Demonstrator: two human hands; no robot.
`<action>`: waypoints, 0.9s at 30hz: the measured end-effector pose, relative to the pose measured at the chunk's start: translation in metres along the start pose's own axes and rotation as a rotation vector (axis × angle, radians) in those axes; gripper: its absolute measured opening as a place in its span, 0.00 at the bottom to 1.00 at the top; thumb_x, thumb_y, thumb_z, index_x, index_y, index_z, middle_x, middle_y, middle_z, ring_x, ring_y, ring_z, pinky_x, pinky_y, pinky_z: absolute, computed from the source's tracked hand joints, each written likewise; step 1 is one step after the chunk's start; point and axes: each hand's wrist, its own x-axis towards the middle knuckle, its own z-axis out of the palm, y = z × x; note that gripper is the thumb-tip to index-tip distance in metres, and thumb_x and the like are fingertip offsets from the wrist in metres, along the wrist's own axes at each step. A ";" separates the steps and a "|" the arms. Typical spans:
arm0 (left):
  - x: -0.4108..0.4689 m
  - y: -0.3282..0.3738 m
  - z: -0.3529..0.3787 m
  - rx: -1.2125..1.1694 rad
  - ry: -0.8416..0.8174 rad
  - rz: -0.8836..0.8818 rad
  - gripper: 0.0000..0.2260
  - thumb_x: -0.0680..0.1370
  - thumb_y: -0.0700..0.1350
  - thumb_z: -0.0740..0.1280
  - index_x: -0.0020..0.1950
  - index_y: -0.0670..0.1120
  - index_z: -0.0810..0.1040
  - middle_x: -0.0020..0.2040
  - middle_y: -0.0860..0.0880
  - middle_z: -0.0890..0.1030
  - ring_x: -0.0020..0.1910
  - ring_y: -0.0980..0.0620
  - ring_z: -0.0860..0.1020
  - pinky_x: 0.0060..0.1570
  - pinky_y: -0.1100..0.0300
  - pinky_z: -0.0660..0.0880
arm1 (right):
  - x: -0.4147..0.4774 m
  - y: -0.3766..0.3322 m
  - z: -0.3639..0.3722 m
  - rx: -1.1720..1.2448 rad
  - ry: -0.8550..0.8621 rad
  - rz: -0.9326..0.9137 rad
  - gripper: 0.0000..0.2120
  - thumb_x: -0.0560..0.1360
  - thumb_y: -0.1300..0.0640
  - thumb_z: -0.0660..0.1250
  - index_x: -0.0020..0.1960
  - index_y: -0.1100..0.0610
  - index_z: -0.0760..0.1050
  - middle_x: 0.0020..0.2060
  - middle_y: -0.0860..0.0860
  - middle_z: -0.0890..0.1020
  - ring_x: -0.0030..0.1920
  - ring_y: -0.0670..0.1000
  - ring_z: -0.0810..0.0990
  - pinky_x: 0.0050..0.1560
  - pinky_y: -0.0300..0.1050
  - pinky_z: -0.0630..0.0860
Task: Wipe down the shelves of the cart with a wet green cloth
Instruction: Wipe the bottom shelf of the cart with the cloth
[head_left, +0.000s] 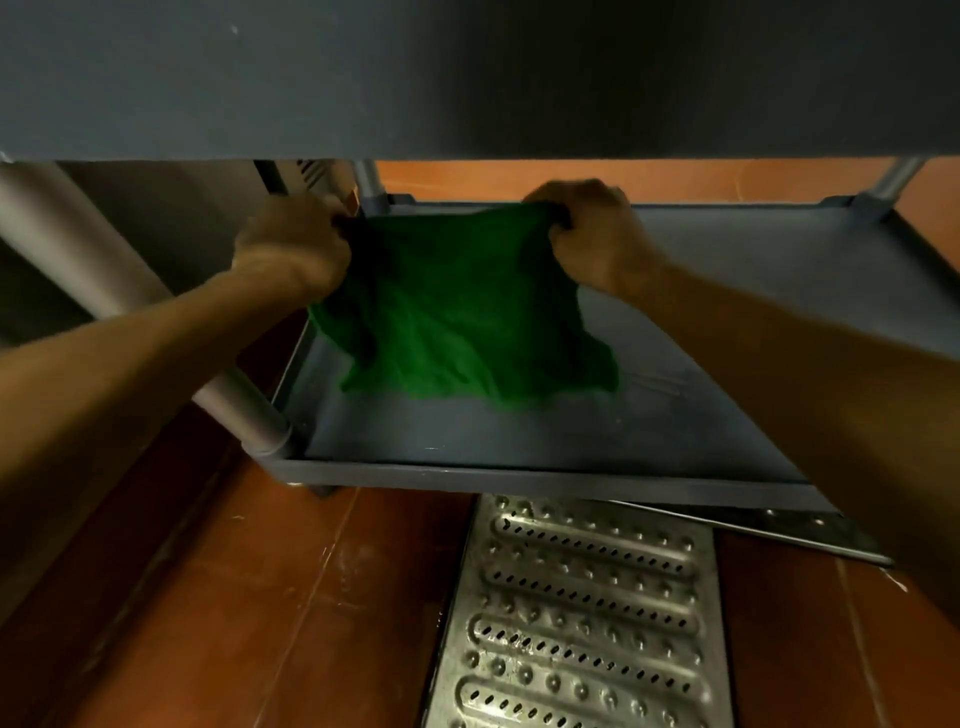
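A: Where's the cloth rn?

B: Green cloth (462, 322) is over the lower shelf (519, 441), left-back part. Top edge is held up, bottom edge lies on the shelf surface.

A: Hands?

B: Both clamped on it. Left hand (291, 244) pinches the top left corner. Right hand (592, 234) bunches the top right corner, fingers curled in. Cloth is stretched btwn them.

A: Which step then?

B: Looks like spreading it out to start a pass on this shelf. Can't tell how much is wiped. There are faint streaks just right of the cloth, maybe wet, not sure.

A: Next move needs?

B: Imo lay it flat, press down, drag toward the front rim, then do the right half. Needs even pressure & a reach into the back corners.

A: Anything in the way?

B: Upper shelf (467, 78) hangs low overhead, so both arms go in under it w/ little headroom. Grey post (244, 410) at the front left corner is just beside the left forearm, so corners round the posts will prob be fiddly.

A: Around it?

B: Metal drain grate (576, 613) set in the red tile floor (260, 597), running under the shelf's front edge. Not an obstacle.
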 end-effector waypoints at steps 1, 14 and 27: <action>0.008 0.000 0.004 0.036 0.076 -0.009 0.13 0.83 0.41 0.58 0.64 0.45 0.76 0.55 0.38 0.78 0.51 0.37 0.78 0.52 0.43 0.78 | 0.003 0.001 0.010 -0.005 0.089 -0.052 0.21 0.72 0.69 0.57 0.60 0.58 0.80 0.58 0.58 0.82 0.59 0.58 0.79 0.62 0.45 0.71; -0.003 -0.029 0.127 0.252 -0.373 0.338 0.45 0.75 0.63 0.67 0.81 0.49 0.43 0.79 0.43 0.59 0.74 0.39 0.63 0.70 0.43 0.66 | -0.014 0.060 0.118 -0.238 -0.514 -0.026 0.34 0.82 0.54 0.58 0.80 0.47 0.42 0.80 0.52 0.46 0.76 0.66 0.54 0.74 0.61 0.59; -0.041 -0.017 0.125 0.273 -0.207 0.342 0.20 0.81 0.44 0.62 0.73 0.48 0.70 0.66 0.46 0.75 0.63 0.41 0.74 0.58 0.45 0.76 | -0.060 0.035 0.104 -0.343 -0.569 -0.107 0.26 0.82 0.61 0.52 0.78 0.47 0.58 0.78 0.56 0.61 0.72 0.61 0.64 0.75 0.54 0.57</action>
